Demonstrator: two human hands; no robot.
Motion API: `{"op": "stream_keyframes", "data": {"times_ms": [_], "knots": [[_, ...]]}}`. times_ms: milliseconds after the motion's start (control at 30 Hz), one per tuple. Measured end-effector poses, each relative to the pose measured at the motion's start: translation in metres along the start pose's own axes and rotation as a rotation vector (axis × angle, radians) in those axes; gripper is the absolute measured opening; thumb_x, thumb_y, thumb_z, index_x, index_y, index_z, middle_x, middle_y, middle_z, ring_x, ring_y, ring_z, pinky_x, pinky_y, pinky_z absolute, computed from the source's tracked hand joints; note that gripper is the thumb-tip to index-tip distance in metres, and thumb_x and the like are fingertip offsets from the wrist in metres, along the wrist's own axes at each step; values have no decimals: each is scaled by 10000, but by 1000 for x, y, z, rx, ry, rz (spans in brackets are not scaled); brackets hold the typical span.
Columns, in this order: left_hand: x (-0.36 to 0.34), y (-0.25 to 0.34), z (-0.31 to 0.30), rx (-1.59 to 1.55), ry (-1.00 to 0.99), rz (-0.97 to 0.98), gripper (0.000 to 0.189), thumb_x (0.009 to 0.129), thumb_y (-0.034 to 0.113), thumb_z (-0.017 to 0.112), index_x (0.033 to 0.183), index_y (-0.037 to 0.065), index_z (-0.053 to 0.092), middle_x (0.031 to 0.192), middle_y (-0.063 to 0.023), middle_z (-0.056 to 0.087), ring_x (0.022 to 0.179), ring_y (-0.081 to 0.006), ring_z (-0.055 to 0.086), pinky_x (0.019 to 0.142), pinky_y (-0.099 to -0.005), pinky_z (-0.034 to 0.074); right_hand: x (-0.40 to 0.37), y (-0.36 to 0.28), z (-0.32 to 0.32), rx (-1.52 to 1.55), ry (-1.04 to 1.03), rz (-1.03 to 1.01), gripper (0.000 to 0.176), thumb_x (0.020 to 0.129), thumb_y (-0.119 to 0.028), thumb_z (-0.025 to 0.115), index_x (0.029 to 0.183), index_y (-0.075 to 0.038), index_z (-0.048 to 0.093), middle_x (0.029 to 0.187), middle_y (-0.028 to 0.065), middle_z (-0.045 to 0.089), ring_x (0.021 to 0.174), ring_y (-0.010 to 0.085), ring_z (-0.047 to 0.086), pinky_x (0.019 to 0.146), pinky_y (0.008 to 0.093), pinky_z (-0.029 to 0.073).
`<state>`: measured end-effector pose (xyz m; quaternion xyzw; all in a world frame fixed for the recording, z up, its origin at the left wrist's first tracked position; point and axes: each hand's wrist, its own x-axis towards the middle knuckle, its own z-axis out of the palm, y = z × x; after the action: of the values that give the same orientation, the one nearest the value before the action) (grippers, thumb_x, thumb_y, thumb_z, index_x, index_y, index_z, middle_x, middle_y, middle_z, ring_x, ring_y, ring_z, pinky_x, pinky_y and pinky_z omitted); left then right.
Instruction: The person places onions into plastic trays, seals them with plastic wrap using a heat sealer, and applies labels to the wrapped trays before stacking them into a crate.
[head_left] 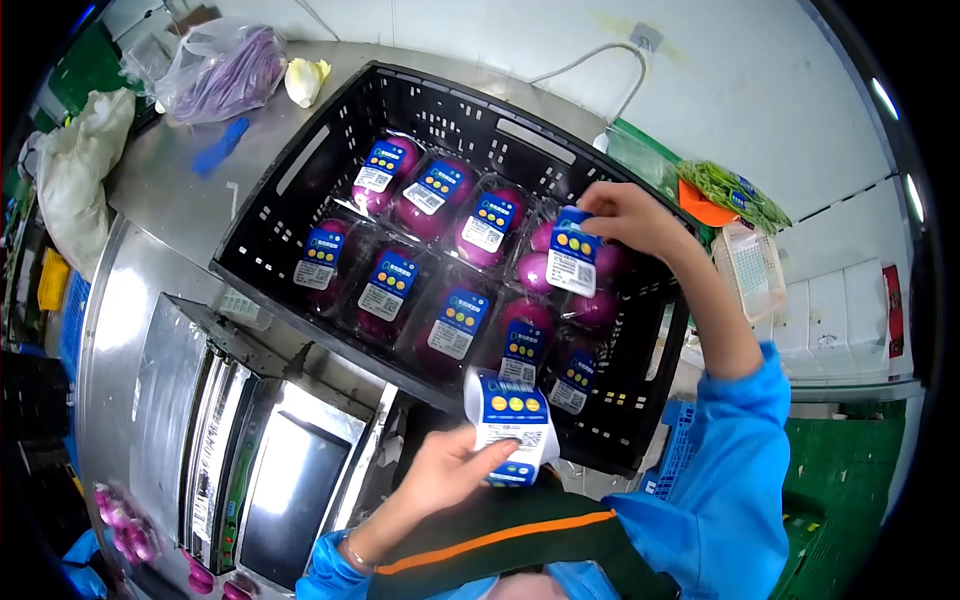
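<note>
My right hand (625, 215) pinches the top of a blue and white label (574, 252) over a pack of purple produce (535, 270) in the black crate. Below the crate's near side, my left hand (455, 465) grips a roll of labels (512, 425), with the thumb across its printed face. Several clear-wrapped purple packs stand in two rows inside the black crate (300, 165). Most carry the same kind of label, such as the pack (486, 225) left of my right hand.
A wrapping machine (290, 500) stands at the lower left. On the metal counter (160, 195) lie a bag of purple vegetables (225, 80), a pale vegetable (305, 80) and a blue item (220, 147). Leafy greens (735, 190) and a white basket (750, 270) are at the right.
</note>
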<state>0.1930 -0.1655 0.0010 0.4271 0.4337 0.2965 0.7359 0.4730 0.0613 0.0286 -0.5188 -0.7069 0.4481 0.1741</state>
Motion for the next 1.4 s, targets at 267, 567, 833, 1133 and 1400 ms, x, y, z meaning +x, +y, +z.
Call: {"op": "stream_keyframes", "data": {"times_ms": [267,567,833,1133,1400], "knots": [[-40,20,-18,-354,118,197,885,683,-150,603,1397,90,138,1256,-166,430,1139,-225,476,931,-324,396,64,168,40,-226,280,236,361,620,-56,706,947,-27,556,870,134,583,768,232,594,638,332,495],[-34,33,6,-125,195,290,361,855,17,546,1205,1,462,1144,-117,558,988,-158,570,851,-273,454,-31,33,81,-863,-572,292,234,797,-170,509,974,-52,607,970,170,598,925,293,579,764,387,476],[-2,39,14,516,12,577,128,760,86,670,793,-11,592,649,-133,606,583,-256,629,502,-297,488,-140,-102,95,-57,-295,-452,253,788,-157,626,1005,-39,569,859,92,537,754,258,566,638,331,475],[-8,4,9,-102,25,-151,243,832,158,624,1005,-13,627,856,-79,665,802,-99,619,692,-219,490,-39,47,-43,-527,-136,241,300,638,-120,700,888,-14,573,799,72,603,740,146,561,643,290,461],[-39,4,2,-229,40,189,891,700,-82,658,1399,71,127,1176,-162,515,1058,-211,532,901,-327,422,-20,154,-5,-901,130,306,600,547,-145,743,1090,-46,507,1021,174,561,927,332,573,786,392,480]]}}
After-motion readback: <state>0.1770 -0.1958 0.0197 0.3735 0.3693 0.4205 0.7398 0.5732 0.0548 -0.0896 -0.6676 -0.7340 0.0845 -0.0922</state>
